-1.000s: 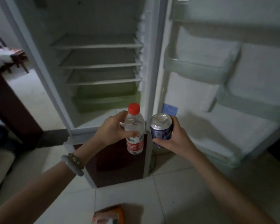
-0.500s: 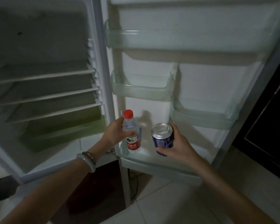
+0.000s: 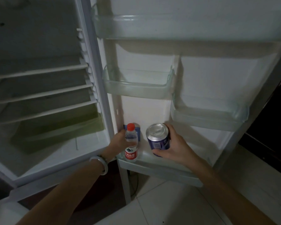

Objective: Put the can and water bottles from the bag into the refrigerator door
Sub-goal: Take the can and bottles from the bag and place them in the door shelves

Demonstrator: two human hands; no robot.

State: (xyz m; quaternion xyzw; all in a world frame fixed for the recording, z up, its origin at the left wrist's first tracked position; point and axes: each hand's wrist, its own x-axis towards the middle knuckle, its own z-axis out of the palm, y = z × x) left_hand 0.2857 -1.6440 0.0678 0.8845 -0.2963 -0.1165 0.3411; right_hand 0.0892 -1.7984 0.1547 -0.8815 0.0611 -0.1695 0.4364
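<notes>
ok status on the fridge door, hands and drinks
Left hand gripping water bottle, base at bottom door shelf. Right hand holding can just above same shelf. Nothing in the way.

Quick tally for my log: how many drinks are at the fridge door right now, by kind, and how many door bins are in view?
Water bottle: 1, in the left hand
Can: 1, in the right hand
Door bins: 4, namely top, middle-left, middle-right, bottom
Total: 2 drinks, 4 bins
</notes>
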